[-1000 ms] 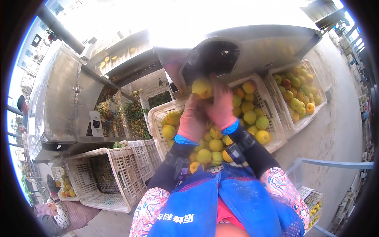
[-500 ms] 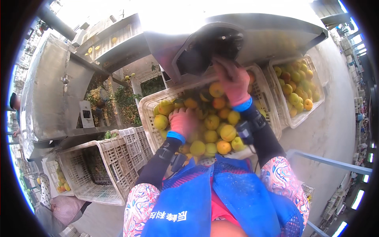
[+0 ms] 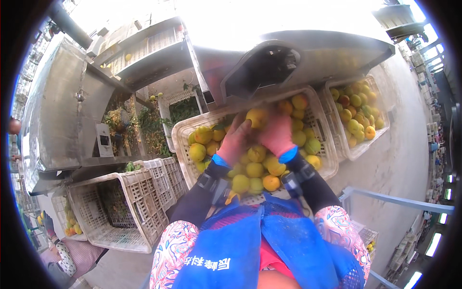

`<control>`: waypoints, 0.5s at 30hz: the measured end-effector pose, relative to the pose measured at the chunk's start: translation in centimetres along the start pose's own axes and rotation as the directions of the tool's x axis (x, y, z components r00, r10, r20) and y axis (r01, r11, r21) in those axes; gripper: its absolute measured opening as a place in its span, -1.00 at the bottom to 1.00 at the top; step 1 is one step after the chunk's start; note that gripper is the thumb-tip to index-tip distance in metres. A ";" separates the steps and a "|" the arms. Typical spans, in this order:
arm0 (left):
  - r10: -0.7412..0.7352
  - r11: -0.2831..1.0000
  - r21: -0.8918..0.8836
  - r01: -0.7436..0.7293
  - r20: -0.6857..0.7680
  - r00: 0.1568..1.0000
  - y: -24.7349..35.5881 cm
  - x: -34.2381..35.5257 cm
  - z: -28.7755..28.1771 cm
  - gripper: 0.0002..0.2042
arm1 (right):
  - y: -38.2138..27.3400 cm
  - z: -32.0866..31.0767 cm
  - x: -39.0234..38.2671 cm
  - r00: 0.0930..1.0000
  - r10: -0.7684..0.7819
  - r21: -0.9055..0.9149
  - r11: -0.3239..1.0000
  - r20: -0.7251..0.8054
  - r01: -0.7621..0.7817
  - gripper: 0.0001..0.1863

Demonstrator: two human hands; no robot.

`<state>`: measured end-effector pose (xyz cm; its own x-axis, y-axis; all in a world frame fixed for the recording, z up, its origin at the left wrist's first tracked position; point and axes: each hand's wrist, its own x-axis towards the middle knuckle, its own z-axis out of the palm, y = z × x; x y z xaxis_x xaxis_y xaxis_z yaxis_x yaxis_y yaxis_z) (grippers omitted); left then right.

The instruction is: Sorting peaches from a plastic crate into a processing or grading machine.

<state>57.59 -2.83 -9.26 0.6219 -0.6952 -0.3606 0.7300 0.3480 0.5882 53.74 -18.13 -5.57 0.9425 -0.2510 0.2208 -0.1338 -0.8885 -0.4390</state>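
My left hand, in a pink glove with blue cuff, is closed at the left edge of a yellow peach-like fruit. My right hand, gloved alike and blurred, is closed on the same fruit from the right, its fingertips partly hidden. Both are over a white plastic crate heaped with yellow and orange fruit. Just above the crate, a dark opening sits in the metal front of a machine.
A second fruit crate stands at the right, and white crates at the lower left. A metal machine body is at the left, a blue rail at the lower right. A co-worker is at the lower left edge.
Half a second ago my right hand was up at the dark opening; it has come down into the crate. My left hand has moved right to meet it at a fruit.
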 end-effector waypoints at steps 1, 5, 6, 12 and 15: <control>0.047 0.998 -0.033 -0.046 0.041 0.998 0.5 0.0 -0.1 -0.45 | -1.6 -0.6 -0.5 0.991 -0.078 0.068 0.994 -0.107 0.086 -0.32; 0.469 0.564 0.641 -0.520 0.270 0.841 1.9 0.0 0.1 -0.48 | -3.7 -2.3 -0.4 0.964 -0.075 0.199 0.972 -0.253 0.128 -0.30; 0.541 0.112 0.817 -0.566 0.428 0.724 2.2 -0.1 0.0 -0.49 | -3.5 -2.6 -0.1 0.962 -0.073 0.239 0.961 -0.264 0.139 -0.28; 0.661 0.619 0.735 -0.278 -0.296 0.690 0.9 0.3 -5.0 -0.53 | -7.3 -2.5 3.2 0.936 0.013 0.246 0.966 -0.352 0.079 -0.20; 0.820 0.007 0.995 0.102 -0.064 0.569 0.3 0.1 -7.7 -0.45 | -4.4 0.3 7.2 0.834 -0.263 -0.132 0.965 -0.486 0.227 -0.38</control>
<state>60.06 1.99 -14.68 0.9705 -0.0697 0.2310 -0.2135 -0.6939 0.6877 61.27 -15.90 -2.32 0.6720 -0.1619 0.7226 0.0447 -0.9651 -0.2579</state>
